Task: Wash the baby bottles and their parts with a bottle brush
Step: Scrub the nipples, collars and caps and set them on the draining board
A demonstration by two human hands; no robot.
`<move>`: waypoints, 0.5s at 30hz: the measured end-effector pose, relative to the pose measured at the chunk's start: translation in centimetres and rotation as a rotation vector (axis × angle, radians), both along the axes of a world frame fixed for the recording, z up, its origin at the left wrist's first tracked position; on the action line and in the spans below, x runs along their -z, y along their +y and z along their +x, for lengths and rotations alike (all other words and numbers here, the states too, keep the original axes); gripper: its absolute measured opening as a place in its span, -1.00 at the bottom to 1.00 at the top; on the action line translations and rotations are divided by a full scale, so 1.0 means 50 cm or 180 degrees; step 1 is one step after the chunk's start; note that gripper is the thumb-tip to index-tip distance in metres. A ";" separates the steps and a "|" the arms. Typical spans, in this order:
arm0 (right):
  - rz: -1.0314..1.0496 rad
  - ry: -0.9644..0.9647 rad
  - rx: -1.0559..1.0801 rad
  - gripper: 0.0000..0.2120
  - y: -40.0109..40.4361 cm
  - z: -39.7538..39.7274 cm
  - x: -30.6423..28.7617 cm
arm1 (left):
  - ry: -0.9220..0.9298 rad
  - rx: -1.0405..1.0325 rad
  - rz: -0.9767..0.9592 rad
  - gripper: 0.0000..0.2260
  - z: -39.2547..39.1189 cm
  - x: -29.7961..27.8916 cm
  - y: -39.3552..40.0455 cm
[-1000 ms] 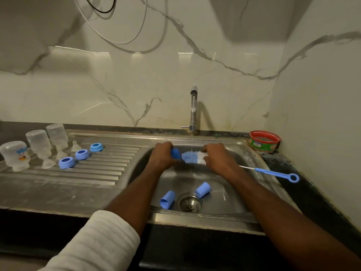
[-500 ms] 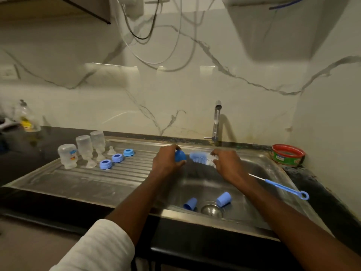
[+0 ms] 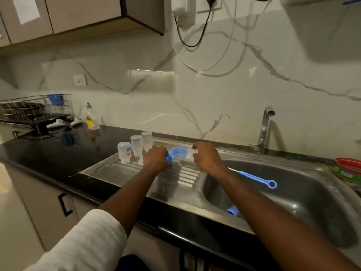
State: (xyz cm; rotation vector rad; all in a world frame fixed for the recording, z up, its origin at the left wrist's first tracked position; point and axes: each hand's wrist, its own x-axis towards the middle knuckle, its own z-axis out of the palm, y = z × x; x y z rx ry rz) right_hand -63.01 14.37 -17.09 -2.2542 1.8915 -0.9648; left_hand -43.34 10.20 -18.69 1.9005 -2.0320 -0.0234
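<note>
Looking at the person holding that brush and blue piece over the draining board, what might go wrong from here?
The left hand and right hand work the bottle brush right beside three upturned bottles; a stray elbow or brush flick could topple them. The brush's long handle sticks out over the sink and might catch its rim. A wet blue part could slip from the left hand.

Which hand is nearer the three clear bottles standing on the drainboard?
Left. The left hand grips a blue part just right of the clear bottles, almost beside them. The right hand holds the bottle brush further right, toward the sink basin.
</note>
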 end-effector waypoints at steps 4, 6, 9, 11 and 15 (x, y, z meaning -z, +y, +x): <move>0.0081 0.0002 0.0066 -0.80 -0.011 0.035 0.024 | -0.0153 -0.0065 0.0116 -0.54 0.004 0.019 -0.006; 0.0132 0.0010 0.0119 -0.80 -0.015 0.040 0.037 | -0.0145 -0.0090 0.0132 -0.51 0.000 0.031 -0.011; 0.0160 0.0012 0.0130 -0.81 -0.017 0.027 0.052 | -0.0342 -0.0107 0.0060 -0.42 0.002 0.037 -0.018; 0.0181 0.0010 0.0174 -0.80 -0.014 0.002 0.054 | -0.0485 -0.0104 -0.0051 -0.34 0.002 0.032 -0.022; 0.0103 0.0020 0.0324 -0.80 0.005 -0.092 0.040 | -0.0380 0.0311 -0.0649 -0.40 -0.044 0.009 -0.022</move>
